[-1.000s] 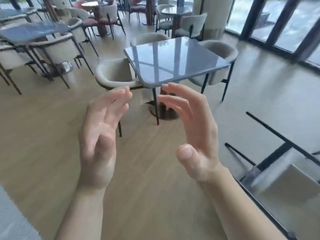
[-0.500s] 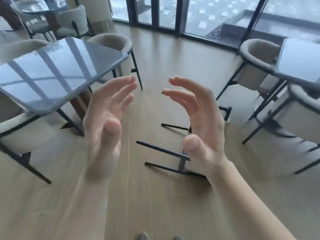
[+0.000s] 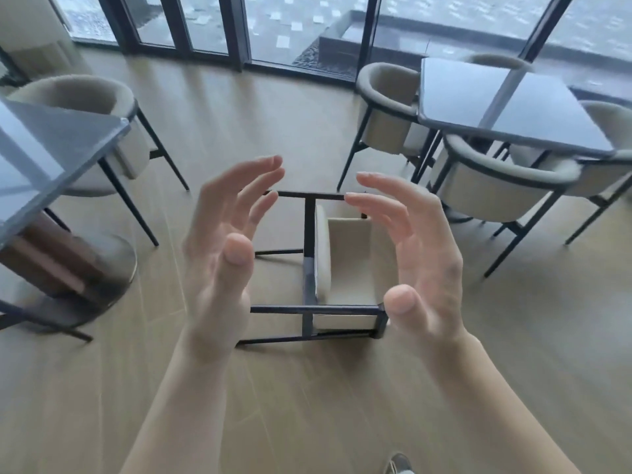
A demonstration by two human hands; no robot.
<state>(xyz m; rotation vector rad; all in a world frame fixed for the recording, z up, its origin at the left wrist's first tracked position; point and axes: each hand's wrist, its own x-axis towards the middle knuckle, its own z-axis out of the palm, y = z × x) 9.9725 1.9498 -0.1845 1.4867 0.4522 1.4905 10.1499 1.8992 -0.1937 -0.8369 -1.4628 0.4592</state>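
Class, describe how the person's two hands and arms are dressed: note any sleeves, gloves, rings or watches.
The left hand and right hand are bare: no gloves, rings or watch show. Both forearms are uncovered to the frame's edge, no sleeve in view. The thumbnails look short and unpainted.

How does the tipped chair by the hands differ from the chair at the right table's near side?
The fallen chair lies on its side, legs pointing left; the tucked chair stands on its legs. The fallen chair lies on open floor; the tucked chair sits against the right table. Both have cream upholstery and dark metal frames.
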